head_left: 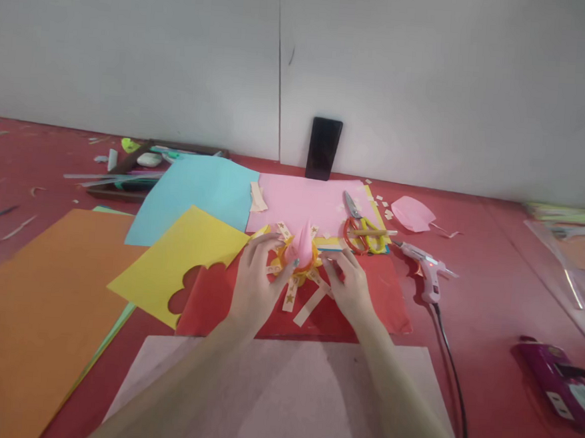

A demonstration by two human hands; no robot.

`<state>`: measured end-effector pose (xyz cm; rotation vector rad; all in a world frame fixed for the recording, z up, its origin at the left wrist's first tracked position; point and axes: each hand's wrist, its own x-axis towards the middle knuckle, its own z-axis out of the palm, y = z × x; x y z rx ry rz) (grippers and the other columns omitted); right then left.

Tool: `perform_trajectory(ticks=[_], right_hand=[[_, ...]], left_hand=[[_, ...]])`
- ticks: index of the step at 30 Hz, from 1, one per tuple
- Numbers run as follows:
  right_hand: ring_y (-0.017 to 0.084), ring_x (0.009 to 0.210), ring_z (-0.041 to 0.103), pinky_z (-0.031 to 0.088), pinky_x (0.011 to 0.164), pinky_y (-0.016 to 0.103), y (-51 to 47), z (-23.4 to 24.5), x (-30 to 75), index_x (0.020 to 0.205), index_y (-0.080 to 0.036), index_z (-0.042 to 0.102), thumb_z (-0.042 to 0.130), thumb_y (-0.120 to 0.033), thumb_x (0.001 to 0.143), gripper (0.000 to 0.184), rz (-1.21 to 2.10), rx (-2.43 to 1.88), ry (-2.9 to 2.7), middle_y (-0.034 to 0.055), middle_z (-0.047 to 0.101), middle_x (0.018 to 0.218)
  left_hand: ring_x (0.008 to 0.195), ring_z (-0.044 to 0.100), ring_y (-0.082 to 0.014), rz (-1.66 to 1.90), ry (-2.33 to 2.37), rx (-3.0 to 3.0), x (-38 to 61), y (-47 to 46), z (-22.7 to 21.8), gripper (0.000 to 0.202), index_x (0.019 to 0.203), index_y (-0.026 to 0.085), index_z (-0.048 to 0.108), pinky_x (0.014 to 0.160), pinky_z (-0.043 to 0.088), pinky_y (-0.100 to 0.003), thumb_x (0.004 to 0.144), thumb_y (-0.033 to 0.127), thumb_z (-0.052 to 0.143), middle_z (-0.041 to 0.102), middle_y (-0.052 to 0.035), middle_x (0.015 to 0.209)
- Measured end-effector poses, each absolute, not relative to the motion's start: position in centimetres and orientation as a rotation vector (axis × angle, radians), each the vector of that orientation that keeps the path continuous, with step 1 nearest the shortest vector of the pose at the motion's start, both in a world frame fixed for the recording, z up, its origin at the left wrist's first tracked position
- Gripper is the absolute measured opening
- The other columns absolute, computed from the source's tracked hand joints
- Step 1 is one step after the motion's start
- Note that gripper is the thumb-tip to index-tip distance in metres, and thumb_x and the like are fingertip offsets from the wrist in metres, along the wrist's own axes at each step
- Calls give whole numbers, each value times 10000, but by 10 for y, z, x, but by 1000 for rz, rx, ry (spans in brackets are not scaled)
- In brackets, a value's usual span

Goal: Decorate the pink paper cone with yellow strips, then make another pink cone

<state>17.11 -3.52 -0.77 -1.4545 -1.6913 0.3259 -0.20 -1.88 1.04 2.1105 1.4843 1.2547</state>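
A pink pointed paper flower (302, 241) with orange-yellow petals around its base stands upright between my two hands. Cream paper strips (289, 297) with gold stars and lettering fan out from under it. My left hand (257, 280) is closed around the flower's left side, thumb pressed on its front near a small blue spot. On the other side, my right hand (349, 282) has its fingers curled together beside the petals and strips; what lies between the fingertips is hidden. A plain cream strip (310, 308) lies below on the red sheet (216, 307).
Red-and-yellow scissors (358, 225) lie on pink paper (293, 202). A glue gun (428, 272) with a cord sits to the right, near a purple power strip (556, 377). Yellow (170, 250), blue (194, 195) and orange sheets (42, 281) cover the left. A phone (323, 148) leans on the wall.
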Motion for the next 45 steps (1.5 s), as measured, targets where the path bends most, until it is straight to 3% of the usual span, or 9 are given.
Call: perform_trajectory(ticks=[7, 11, 21, 31, 34, 38, 45], right_hand=[[174, 829, 518, 437, 747, 296, -35, -8, 174, 992, -218, 557, 378, -222, 868, 219, 351, -1465, -1948, 53, 532, 878], [196, 843, 496, 421, 767, 332, -35, -6, 173, 945, -212, 560, 380, -225, 872, 195, 297, -1473, -2042, 58, 527, 872], [183, 795, 490, 414, 731, 313, -37, -1, 173, 808, -196, 579, 416, -199, 862, 172, 298, -1451, -2027, 45, 515, 805], [183, 805, 483, 409, 744, 320, -36, -6, 174, 819, -200, 589, 457, -184, 844, 135, 358, -1425, -1994, 42, 506, 807], [187, 827, 484, 406, 757, 323, -35, -7, 175, 858, -198, 593, 451, -175, 843, 144, 338, -1438, -2017, 47, 509, 822], [191, 838, 482, 405, 760, 322, -35, -6, 176, 867, -194, 584, 436, -161, 847, 153, 326, -1456, -2053, 54, 509, 835], [190, 827, 472, 396, 759, 325, -36, -8, 174, 826, -186, 559, 416, -179, 860, 147, 323, -1467, -2077, 53, 504, 831]], left_hand=[[1086, 459, -209, 963, 1543, 2094, -1, -16, -1, 414, 1147, 240, 420, 896, 397, -353, 768, 335, 557, 501, -55, 1163], [1105, 442, -212, 922, 1549, 2141, 1, -13, -5, 476, 1190, 260, 395, 900, 386, -355, 754, 333, 572, 483, -50, 1194], [1077, 468, -202, 889, 1428, 2222, 0, -5, -6, 397, 1153, 214, 438, 936, 348, -359, 780, 316, 530, 543, -46, 1138], [1080, 473, -193, 892, 1379, 2262, 0, -4, -8, 371, 1174, 238, 434, 933, 354, -362, 818, 328, 485, 539, -44, 1145], [1033, 490, -175, 1038, 1409, 2218, -3, -5, -3, 314, 1098, 210, 484, 868, 405, -315, 802, 310, 517, 538, -53, 1094], [825, 529, -165, 1085, 1483, 2346, -9, -5, 3, 132, 839, 204, 597, 753, 414, -311, 787, 312, 543, 569, -28, 847], [794, 505, -168, 795, 1335, 2615, -8, -6, 0, 158, 791, 237, 639, 735, 350, -326, 796, 352, 531, 625, 6, 838]])
